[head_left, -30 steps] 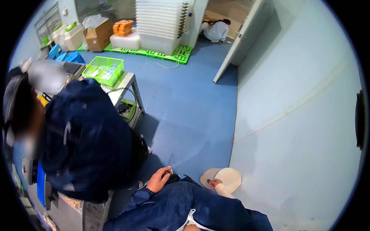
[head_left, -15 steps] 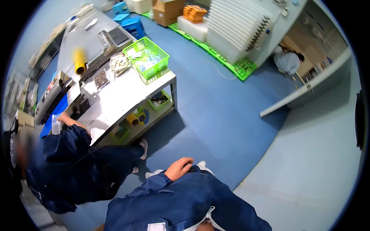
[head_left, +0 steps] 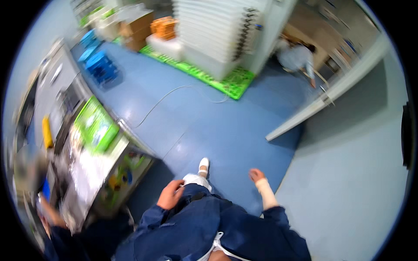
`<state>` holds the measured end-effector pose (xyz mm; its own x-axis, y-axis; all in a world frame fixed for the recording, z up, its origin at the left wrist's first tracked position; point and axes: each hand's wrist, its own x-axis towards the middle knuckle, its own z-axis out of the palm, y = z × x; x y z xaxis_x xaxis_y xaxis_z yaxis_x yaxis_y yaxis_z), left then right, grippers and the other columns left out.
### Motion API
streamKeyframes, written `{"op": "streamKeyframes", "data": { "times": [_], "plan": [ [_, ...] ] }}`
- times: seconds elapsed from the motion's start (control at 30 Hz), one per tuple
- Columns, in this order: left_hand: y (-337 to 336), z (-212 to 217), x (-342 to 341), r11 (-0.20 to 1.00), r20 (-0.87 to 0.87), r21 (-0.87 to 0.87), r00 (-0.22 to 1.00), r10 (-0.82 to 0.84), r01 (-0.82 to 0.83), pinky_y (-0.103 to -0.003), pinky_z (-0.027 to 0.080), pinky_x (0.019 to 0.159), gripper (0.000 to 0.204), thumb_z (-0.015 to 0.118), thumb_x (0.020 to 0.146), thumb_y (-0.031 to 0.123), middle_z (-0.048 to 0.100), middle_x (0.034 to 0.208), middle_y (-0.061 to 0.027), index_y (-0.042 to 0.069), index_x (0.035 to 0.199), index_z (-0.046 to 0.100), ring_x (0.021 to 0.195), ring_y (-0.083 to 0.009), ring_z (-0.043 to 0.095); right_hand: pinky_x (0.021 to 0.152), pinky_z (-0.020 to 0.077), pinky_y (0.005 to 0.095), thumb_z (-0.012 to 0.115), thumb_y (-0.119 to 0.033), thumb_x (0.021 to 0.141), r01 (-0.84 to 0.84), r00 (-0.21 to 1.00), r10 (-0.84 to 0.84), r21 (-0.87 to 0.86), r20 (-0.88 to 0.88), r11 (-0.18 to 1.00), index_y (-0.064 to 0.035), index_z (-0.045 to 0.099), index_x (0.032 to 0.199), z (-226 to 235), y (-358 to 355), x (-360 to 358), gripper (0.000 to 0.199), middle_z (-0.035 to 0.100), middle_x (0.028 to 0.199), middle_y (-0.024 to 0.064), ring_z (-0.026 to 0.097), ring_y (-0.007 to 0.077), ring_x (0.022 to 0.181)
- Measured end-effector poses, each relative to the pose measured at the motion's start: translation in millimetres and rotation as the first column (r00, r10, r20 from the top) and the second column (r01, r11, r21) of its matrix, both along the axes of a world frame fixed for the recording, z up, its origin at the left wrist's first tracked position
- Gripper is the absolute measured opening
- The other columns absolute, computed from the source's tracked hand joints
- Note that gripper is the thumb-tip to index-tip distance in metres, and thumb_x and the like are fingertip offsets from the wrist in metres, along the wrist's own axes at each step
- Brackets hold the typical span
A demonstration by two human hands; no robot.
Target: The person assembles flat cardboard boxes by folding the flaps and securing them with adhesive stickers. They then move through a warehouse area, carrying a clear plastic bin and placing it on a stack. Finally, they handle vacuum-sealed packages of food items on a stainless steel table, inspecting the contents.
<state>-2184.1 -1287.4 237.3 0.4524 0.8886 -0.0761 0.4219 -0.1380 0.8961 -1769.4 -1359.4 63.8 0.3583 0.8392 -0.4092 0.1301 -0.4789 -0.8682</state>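
My left hand [head_left: 170, 195] hangs in front of my dark blue jacket [head_left: 183, 230], its fingers loosely bent and apart, with nothing seen in it. Out to the right, my right hand [head_left: 257, 175] swings over the blue floor, slightly blurred; its fingers look relaxed and I see no object in them. A beige sleeve or wrap [head_left: 266, 193] covers that forearm. Between the hands, one white shoe [head_left: 203, 165] is stepping forward. Neither hand touches the workbench [head_left: 141, 148] at the left.
A bright green basket [head_left: 98, 124] stands on the workbench. A co-worker's arm [head_left: 54, 217] reaches over its near end. Ahead, white stacked trays [head_left: 209, 41] rest on a green pallet [head_left: 237, 82], and a cable [head_left: 161, 101] crosses the floor. Another person [head_left: 294, 56] is beyond the open door [head_left: 322, 104].
The view has turned and moved forward, so the bench and co-worker sit farther left. My right hand has come into sight; my left hand has shifted left in the picture.
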Motion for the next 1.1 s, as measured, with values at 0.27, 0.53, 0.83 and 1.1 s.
{"op": "streamKeyframes", "data": {
  "times": [0.27, 0.53, 0.83, 1.1],
  "plan": [
    [251.7, 18.4, 137.9, 0.999, -0.122, 0.017, 0.992, -0.035, 0.037, -0.030, 0.046, 0.069, 0.022, 0.049, 0.082, 0.006, 0.059, 0.091, -0.0118, 0.002, 0.103, 0.052, 0.079, -0.0210, 0.058, 0.075, 0.0464, 0.0272, 0.048, -0.006, 0.082, 0.174, 0.985, -0.171, 0.204, -0.033, 0.963, 0.0002, 0.052, 0.102, 132.4, 154.8, 116.0, 0.021, 0.059, 0.095, 0.0125, 0.058, 0.0163, 0.084],
    [424.2, 35.4, 386.9, 0.845, -0.155, 0.119, 0.851, -0.503, 0.521, -0.031, 0.046, 0.068, 0.020, 0.051, 0.081, 0.007, 0.059, 0.089, -0.0110, 0.004, 0.101, 0.053, 0.078, -0.0231, 0.058, 0.071, 0.0470, 0.0273, 0.050, -0.007, 0.081, 0.313, 0.910, -0.360, 0.230, 0.203, 0.921, 0.0002, 0.053, 0.099, 153.8, 216.7, 238.8, 0.019, 0.062, 0.089, 0.0111, 0.060, 0.0163, 0.079],
    [564.2, 38.1, 602.1, 0.758, -0.188, -0.047, 0.739, -0.647, 0.651, -0.029, 0.045, 0.071, 0.022, 0.051, 0.081, 0.007, 0.059, 0.092, -0.0096, 0.003, 0.103, 0.052, 0.078, -0.0199, 0.058, 0.069, 0.0468, 0.0275, 0.051, -0.011, 0.080, 0.303, 0.912, -0.363, 0.282, 0.192, 0.910, -0.0026, 0.055, 0.095, 141.1, 407.4, 417.3, 0.017, 0.061, 0.088, 0.0106, 0.060, 0.0186, 0.080],
    [705.7, 4.1, 768.3, 0.718, -0.201, -0.097, 0.693, -0.692, 0.689, -0.031, 0.045, 0.068, 0.022, 0.054, 0.080, 0.011, 0.058, 0.090, -0.0130, 0.003, 0.100, 0.053, 0.077, -0.0240, 0.058, 0.070, 0.0467, 0.0280, 0.051, -0.011, 0.081, 0.405, 0.878, -0.467, 0.354, 0.106, 0.843, -0.0043, 0.054, 0.096, 124.5, 540.1, 567.7, 0.017, 0.061, 0.088, 0.0100, 0.059, 0.0198, 0.082]
  ]
}}
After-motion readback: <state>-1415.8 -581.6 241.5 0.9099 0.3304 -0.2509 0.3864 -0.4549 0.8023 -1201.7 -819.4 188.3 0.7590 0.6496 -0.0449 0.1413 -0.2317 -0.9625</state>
